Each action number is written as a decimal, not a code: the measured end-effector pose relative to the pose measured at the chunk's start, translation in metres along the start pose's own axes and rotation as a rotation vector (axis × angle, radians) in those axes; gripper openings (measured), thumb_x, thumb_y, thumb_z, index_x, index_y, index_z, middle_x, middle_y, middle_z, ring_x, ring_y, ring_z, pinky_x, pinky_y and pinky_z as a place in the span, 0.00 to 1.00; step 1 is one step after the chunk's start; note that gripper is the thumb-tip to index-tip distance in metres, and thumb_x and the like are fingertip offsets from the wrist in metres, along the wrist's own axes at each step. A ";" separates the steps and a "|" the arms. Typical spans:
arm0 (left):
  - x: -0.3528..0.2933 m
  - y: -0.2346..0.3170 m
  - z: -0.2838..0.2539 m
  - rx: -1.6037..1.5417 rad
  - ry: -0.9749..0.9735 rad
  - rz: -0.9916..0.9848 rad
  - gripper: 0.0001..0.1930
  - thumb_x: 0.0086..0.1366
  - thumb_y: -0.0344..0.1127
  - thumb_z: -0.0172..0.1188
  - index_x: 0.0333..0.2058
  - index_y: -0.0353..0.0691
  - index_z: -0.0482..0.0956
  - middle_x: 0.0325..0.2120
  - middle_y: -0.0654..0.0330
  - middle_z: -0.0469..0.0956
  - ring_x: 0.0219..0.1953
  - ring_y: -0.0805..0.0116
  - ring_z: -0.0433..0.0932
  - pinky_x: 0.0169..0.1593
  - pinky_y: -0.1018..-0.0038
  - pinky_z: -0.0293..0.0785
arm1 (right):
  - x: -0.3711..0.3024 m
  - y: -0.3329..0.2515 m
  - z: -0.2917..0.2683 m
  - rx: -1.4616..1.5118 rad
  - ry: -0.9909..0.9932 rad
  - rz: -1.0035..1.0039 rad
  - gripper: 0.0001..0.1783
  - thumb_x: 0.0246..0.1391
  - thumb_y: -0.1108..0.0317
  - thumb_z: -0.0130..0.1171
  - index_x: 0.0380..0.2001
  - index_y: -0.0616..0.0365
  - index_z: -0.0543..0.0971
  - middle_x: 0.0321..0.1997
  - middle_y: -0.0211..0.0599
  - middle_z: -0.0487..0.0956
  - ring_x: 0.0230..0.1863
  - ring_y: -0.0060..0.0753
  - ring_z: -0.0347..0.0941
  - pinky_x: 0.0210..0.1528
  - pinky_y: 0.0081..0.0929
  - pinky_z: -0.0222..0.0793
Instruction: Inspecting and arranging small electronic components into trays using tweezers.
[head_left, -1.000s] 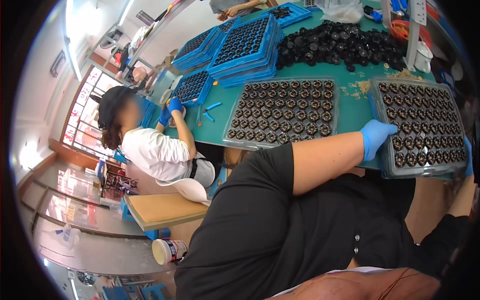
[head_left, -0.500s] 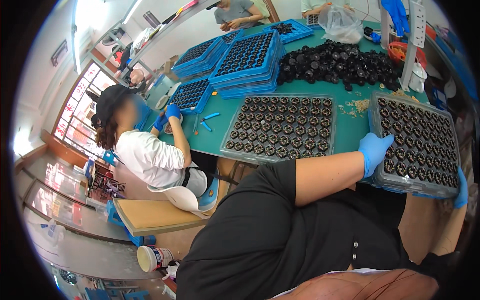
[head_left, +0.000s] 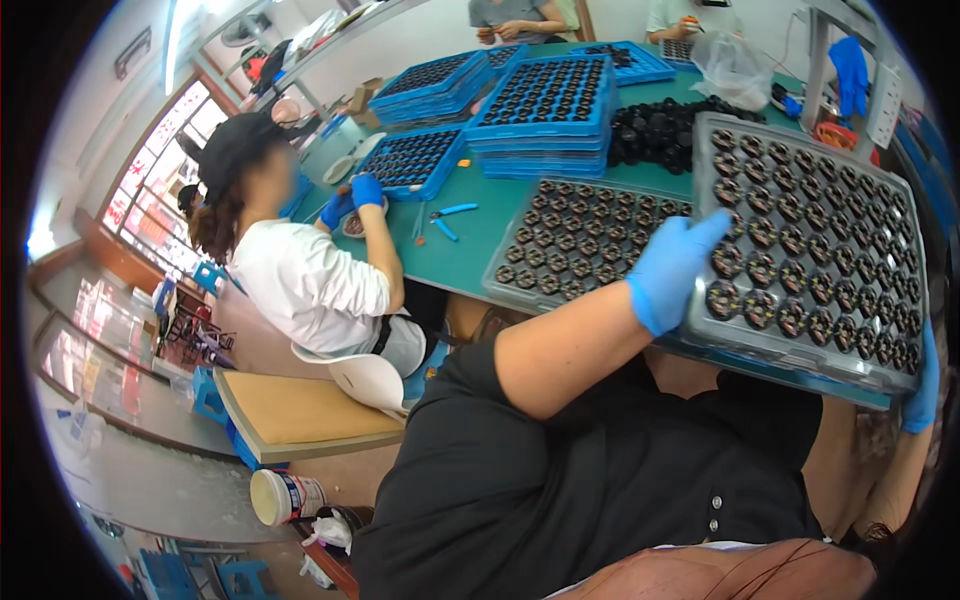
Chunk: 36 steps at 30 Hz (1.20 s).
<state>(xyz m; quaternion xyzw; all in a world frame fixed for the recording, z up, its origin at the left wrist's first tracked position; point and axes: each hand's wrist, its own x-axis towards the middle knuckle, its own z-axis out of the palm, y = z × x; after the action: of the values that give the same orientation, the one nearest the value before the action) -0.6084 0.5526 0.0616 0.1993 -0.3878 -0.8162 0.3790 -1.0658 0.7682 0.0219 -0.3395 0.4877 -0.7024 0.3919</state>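
A clear plastic tray (head_left: 770, 345) full of round dark parts with speckled tops is raised off the table, tilted. My left hand (head_left: 680, 270), in a blue glove, grips its left edge, thumb over the rim. At its right edge my right hand (head_left: 920, 385), also gloved in blue, holds the side; most of those fingers are hidden behind the tray. Behind and partly beneath it, a second clear tray (head_left: 500, 262) of similar parts lies on the green table (head_left: 445, 250).
Stacked blue trays (head_left: 540, 150) of parts stand farther back, beside a heap of black round pieces (head_left: 655, 130). A co-worker in white (head_left: 310, 285) sits at the left, near blue-handled pliers (head_left: 447, 220). A clear plastic bag (head_left: 733, 70) lies at the back.
Both hands have lifted the tray and brought it up and to the left, so that it now covers part of the second tray and the black heap. The view has shifted somewhat.
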 end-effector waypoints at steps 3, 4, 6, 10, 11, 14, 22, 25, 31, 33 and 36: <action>-0.048 0.038 -0.038 -0.079 -0.030 0.102 0.22 0.68 0.41 0.55 0.49 0.25 0.72 0.43 0.51 0.79 0.40 0.63 0.81 0.45 0.68 0.78 | 0.010 0.006 0.099 0.159 -0.197 0.129 0.27 0.67 0.61 0.44 0.65 0.62 0.63 0.65 0.37 0.68 0.63 0.31 0.65 0.66 0.30 0.60; -0.066 0.048 -0.051 -0.099 -0.005 0.120 0.22 0.68 0.40 0.55 0.50 0.25 0.71 0.44 0.51 0.79 0.41 0.63 0.81 0.46 0.67 0.78 | 0.012 0.010 0.132 0.170 -0.256 0.153 0.27 0.66 0.60 0.47 0.64 0.61 0.66 0.62 0.37 0.72 0.60 0.30 0.69 0.63 0.29 0.63; -0.101 0.070 -0.075 -0.130 0.059 0.157 0.21 0.69 0.39 0.53 0.51 0.25 0.71 0.45 0.50 0.79 0.43 0.62 0.81 0.48 0.67 0.78 | 0.016 0.017 0.195 0.194 -0.324 0.250 0.26 0.64 0.57 0.51 0.60 0.59 0.70 0.57 0.35 0.76 0.54 0.30 0.74 0.57 0.29 0.68; -0.176 0.091 -0.118 -0.147 0.269 0.206 0.20 0.70 0.38 0.49 0.52 0.26 0.70 0.46 0.49 0.78 0.44 0.60 0.81 0.49 0.66 0.78 | 0.020 0.038 0.300 -0.005 -0.268 0.194 0.23 0.60 0.58 0.54 0.55 0.58 0.74 0.50 0.35 0.80 0.50 0.31 0.76 0.53 0.31 0.71; -0.193 0.095 -0.127 -0.159 0.282 0.221 0.20 0.70 0.38 0.48 0.53 0.26 0.70 0.47 0.49 0.78 0.45 0.60 0.81 0.49 0.65 0.78 | 0.022 0.043 0.322 -0.040 -0.322 0.219 0.22 0.60 0.57 0.55 0.53 0.58 0.75 0.49 0.35 0.80 0.50 0.30 0.76 0.53 0.30 0.71; -0.231 0.102 -0.154 -0.148 0.426 0.293 0.22 0.70 0.38 0.48 0.56 0.29 0.68 0.50 0.50 0.76 0.48 0.58 0.79 0.53 0.62 0.76 | 0.023 0.057 0.379 -0.122 -0.472 0.246 0.21 0.59 0.56 0.55 0.50 0.58 0.78 0.48 0.34 0.80 0.47 0.27 0.77 0.51 0.26 0.70; -0.287 0.113 -0.203 -0.174 0.478 0.409 0.24 0.69 0.39 0.48 0.60 0.33 0.64 0.55 0.50 0.73 0.53 0.56 0.75 0.57 0.60 0.73 | 0.030 0.096 0.481 -0.141 -0.670 0.368 0.26 0.60 0.52 0.57 0.49 0.66 0.77 0.45 0.39 0.81 0.41 0.29 0.79 0.46 0.27 0.74; -0.287 0.115 -0.216 -0.175 0.576 0.409 0.23 0.69 0.39 0.48 0.59 0.33 0.66 0.53 0.50 0.74 0.52 0.57 0.77 0.55 0.59 0.74 | 0.042 0.110 0.500 -0.164 -0.680 0.360 0.27 0.61 0.52 0.56 0.49 0.67 0.76 0.45 0.39 0.81 0.41 0.29 0.79 0.45 0.27 0.74; -0.283 0.114 -0.232 -0.226 0.617 0.414 0.21 0.70 0.39 0.48 0.57 0.34 0.68 0.52 0.50 0.76 0.49 0.56 0.78 0.53 0.59 0.76 | 0.053 0.124 0.512 -0.239 -0.709 0.375 0.26 0.61 0.52 0.55 0.49 0.66 0.76 0.45 0.39 0.81 0.41 0.29 0.79 0.46 0.27 0.74; -0.283 0.113 -0.232 -0.236 0.547 0.435 0.21 0.70 0.39 0.48 0.57 0.33 0.68 0.52 0.50 0.76 0.49 0.56 0.78 0.53 0.60 0.76 | 0.052 0.124 0.511 -0.130 -0.765 0.381 0.26 0.61 0.52 0.56 0.49 0.65 0.76 0.45 0.39 0.81 0.42 0.28 0.79 0.46 0.26 0.74; -0.281 0.115 -0.235 -0.205 0.624 0.428 0.21 0.69 0.38 0.49 0.57 0.33 0.68 0.52 0.51 0.76 0.49 0.57 0.78 0.53 0.60 0.76 | 0.052 0.124 0.511 -0.176 -0.720 0.370 0.25 0.61 0.52 0.56 0.49 0.65 0.76 0.45 0.39 0.81 0.41 0.28 0.79 0.46 0.26 0.74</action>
<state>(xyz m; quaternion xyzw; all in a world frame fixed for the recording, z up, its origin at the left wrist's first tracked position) -0.2318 0.6099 0.0149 0.3137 -0.2032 -0.6534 0.6583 -0.6232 0.4815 0.0591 -0.5022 0.4304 -0.4120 0.6267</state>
